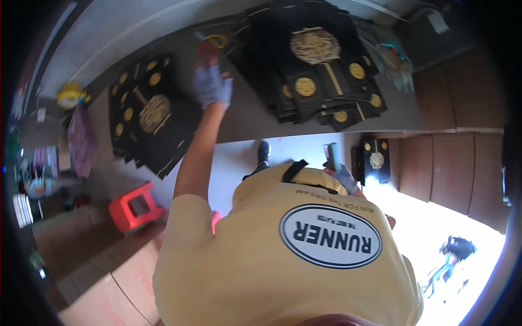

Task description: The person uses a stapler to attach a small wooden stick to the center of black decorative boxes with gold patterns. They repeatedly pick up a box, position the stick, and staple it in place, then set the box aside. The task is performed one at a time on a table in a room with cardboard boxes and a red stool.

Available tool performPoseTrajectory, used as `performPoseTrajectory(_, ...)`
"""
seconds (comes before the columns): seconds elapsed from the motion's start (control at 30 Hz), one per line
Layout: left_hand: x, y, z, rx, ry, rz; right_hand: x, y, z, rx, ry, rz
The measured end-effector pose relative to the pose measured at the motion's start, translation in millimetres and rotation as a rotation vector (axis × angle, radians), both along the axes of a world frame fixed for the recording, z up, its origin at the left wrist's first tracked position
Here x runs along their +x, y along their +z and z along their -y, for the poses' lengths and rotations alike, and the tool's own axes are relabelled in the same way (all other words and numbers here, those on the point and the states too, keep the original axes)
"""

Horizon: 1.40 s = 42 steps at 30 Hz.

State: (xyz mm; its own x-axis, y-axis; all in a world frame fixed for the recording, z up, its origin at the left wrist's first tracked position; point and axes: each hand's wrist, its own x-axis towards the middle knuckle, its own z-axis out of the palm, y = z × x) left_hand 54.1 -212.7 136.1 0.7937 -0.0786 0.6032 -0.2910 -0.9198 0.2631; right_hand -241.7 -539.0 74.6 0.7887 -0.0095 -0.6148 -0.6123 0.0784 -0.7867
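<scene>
My left hand (212, 86), in a pale fingerless work glove, stretches over the grey table (247, 117). Its fingers reach to scissors (211, 45) with red and yellow handles, the thumb standing apart; whether the fingertips touch the handles is blurred. Low beside my waist, my right hand (346, 178), gloved too, closes around a flat, grey-green, phone-like object (334, 156). Black printed sheets with gold patterns lie in two piles: a left pile (149, 108) beside my left forearm and a larger right pile (312, 65).
Brown cardboard boxes (451, 168) line the right side, and more boxes (117, 293) stand at lower left. A red plastic stool (137, 207) is left of me. Another black-and-gold stack (376, 160) sits below the table's right end. Gloves or rags (397, 62) lie at the back right.
</scene>
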Motion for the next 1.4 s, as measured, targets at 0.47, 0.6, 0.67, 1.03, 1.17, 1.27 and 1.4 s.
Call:
performPoseTrajectory(0.47,9,-71,244,0.559,-0.488,-0.201,-29,-10,-5,0.442,-0.38,0.188)
performPoseTrajectory(0.6,-9,-74,229,0.552,-0.557,-0.106,-27,-48,2,0.487,-0.63,0.254)
performPoseTrajectory(0.67,-8,-73,225,0.456,-0.609,-0.206,-8,-60,20,0.278,-0.688,0.206)
performPoseTrajectory(1.03,4,-29,227,0.63,-0.774,-0.734,81,-48,94,0.07,-0.439,0.182)
performPoseTrajectory(1.17,6,-14,226,0.711,-0.795,-0.842,86,-46,84,0.029,-0.391,0.192)
performPoseTrajectory(1.27,3,-27,223,0.711,-0.773,-0.754,82,-57,81,0.024,-0.406,0.19)
performPoseTrajectory(1.4,5,-36,217,0.705,-0.79,-0.679,79,-62,77,0.002,-0.424,0.151)
